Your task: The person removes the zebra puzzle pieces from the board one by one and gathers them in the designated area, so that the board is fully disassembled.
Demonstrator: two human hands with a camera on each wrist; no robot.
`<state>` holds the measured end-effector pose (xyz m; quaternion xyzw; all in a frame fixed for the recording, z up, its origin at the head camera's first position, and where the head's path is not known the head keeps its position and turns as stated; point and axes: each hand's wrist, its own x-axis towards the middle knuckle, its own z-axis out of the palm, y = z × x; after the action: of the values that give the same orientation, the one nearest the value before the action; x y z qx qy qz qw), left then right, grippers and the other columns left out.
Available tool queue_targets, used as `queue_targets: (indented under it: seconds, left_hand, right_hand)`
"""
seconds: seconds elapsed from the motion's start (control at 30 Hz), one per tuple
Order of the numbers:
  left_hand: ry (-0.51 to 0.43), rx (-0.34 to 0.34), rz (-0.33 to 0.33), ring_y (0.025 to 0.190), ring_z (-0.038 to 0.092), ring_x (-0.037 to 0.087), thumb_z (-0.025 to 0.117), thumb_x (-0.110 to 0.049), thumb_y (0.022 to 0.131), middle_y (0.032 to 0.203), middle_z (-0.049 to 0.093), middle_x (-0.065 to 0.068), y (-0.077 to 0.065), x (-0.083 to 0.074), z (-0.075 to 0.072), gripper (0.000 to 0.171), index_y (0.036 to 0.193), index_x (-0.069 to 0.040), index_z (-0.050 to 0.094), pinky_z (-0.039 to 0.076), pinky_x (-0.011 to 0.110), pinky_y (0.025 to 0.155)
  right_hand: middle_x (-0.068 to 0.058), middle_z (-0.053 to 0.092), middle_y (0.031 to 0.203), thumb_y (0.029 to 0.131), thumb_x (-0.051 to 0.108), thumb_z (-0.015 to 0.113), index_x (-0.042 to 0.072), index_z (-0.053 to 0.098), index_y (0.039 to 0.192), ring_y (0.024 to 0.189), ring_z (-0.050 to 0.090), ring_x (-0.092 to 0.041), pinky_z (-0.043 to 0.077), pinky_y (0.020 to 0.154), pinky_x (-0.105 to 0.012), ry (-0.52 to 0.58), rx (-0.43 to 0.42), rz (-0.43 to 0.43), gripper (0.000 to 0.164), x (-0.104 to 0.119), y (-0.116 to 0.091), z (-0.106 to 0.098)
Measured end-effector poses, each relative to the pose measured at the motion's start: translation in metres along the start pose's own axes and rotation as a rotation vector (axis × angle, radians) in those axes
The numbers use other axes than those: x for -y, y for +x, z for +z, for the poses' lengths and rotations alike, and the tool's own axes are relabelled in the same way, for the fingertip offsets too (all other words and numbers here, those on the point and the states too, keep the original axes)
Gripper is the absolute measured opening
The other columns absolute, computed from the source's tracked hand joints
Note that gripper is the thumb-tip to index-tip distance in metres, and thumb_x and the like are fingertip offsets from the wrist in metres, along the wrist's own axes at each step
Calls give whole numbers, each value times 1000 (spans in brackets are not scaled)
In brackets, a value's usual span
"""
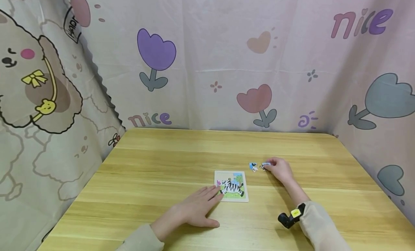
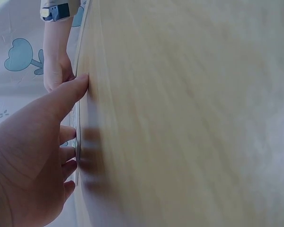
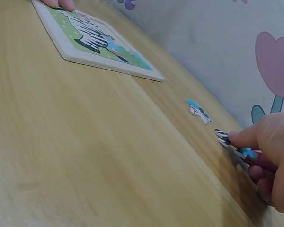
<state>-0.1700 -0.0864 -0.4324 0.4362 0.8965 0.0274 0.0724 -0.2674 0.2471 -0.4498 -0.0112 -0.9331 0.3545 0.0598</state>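
A zebra jigsaw puzzle (image 1: 239,197) in a white frame lies on the table, partly filled, with pale bare board at its upper left. My left hand (image 1: 199,207) rests fairly flat, its fingertips on the puzzle's left edge and its thumb apart on the near side. Right of the puzzle, my right hand (image 1: 280,170) pinches a blue, black-and-white puzzle piece (image 3: 223,137) between thumb and fingers, close to the tabletop. Another loose puzzle piece (image 1: 253,167), blue with a zebra pattern, lies just left of that hand. Fingers partly cover the pinched piece.
The wooden table (image 1: 162,153) ends at a printed curtain (image 1: 201,56) behind, and more curtain hangs at both sides. A black camera mount (image 1: 290,216) is strapped on the right wrist.
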Motion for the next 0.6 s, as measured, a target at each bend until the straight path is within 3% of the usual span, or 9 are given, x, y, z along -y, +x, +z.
queue_targets:
  seconds: [0.6]
  left_hand:
    - [-6,1,8,139,17,27,43,-64,86,152,17,13,1,0,0,83,147,-10,26,18,39,112]
  right_hand:
    - [-16,64,92,85,15,66,-5,64,100,85,59,-29,46,76,-44,-40,5,4,25,-1,2,3]
